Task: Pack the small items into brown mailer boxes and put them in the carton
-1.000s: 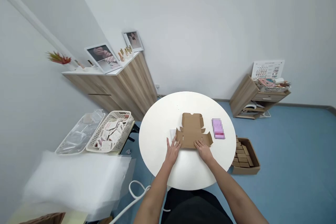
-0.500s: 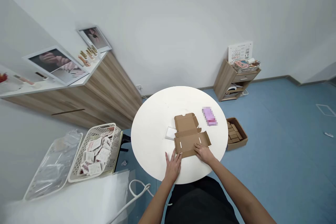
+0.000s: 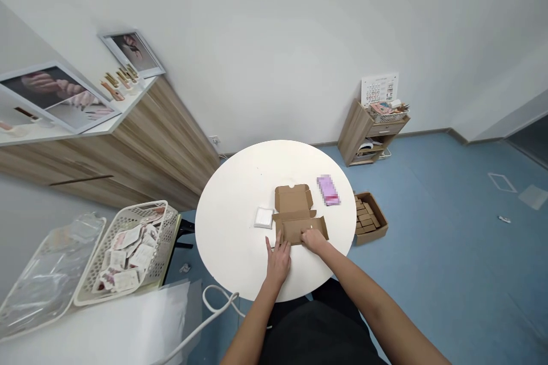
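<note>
An unfolded brown cardboard box [image 3: 293, 198] lies on the round white table [image 3: 231, 199], its lid panel spread toward the far side. My left hand [image 3: 278, 261] is open, fingers apart, with the fingertips on the box's near left corner. At the near edge, right of the middle, my right hand [image 3: 314, 240] has its fingers curled onto the box's base panel; the palm hides part of that edge. Beside the box on the left is a small white packet [image 3: 264, 218]. A purple packet [image 3: 328, 190], blurred by pixels, lies to the right.
On the floor right of the table stands an open carton [image 3: 382, 230] with several small brown boxes. To the left are a white basket [image 3: 159, 265] of sachets and a tray of clear plastic [image 3: 51, 274]. A white cable [image 3: 214, 315] loops near the table's front left.
My right hand's fingers have curled more and moved inward on the base panel. The side flap at the box's left now stands up near my left fingers. The camera view has turned slightly right.
</note>
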The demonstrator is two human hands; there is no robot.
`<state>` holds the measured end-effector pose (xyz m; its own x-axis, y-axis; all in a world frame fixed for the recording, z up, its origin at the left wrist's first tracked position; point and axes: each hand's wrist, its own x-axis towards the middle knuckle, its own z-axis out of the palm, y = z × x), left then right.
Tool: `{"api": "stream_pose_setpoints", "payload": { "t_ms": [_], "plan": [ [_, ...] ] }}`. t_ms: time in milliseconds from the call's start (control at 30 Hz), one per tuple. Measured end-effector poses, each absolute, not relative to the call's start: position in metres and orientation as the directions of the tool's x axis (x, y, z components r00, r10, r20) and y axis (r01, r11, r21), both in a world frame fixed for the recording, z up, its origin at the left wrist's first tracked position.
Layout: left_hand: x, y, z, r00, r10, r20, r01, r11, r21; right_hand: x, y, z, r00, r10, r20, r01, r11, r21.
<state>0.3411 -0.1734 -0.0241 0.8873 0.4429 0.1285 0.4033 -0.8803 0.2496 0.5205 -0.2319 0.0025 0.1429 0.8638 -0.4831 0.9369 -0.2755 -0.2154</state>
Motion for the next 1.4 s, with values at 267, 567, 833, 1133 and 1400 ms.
{"api": "stream_pose_setpoints", "payload": {
  "t_ms": [267,567,833,1133,1400],
  "plan": [
    [0.385,-0.179,-0.081,0.891,0.437,0.122,0.364,-0.85,0.381,0.539,-0.227,-0.005,0.107,0.864,-0.492,0.922,-0.271,-0.275],
    [0.398,-0.185,-0.114,0.841,0.515,0.167,0.395,-0.795,0.461,0.575,-0.232,-0.013,0.167,0.888,-0.428,0.781,-0.384,-0.492],
    [0.407,-0.197,-0.12,0.823,0.549,0.147,0.452,-0.789,0.417,0.613,-0.206,-0.028,0.713,0.694,-0.097,0.498,-0.6,-0.627],
    [0.41,-0.2,-0.101,0.846,0.533,0.009,0.498,-0.797,0.342,0.617,-0.183,-0.035,0.725,0.496,-0.477,0.153,-0.792,-0.59],
    [0.421,-0.192,-0.072,0.929,0.37,0.005,0.355,-0.894,0.273,0.623,-0.198,-0.04,0.686,0.608,-0.4,0.26,-0.718,-0.645]
  ]
}}
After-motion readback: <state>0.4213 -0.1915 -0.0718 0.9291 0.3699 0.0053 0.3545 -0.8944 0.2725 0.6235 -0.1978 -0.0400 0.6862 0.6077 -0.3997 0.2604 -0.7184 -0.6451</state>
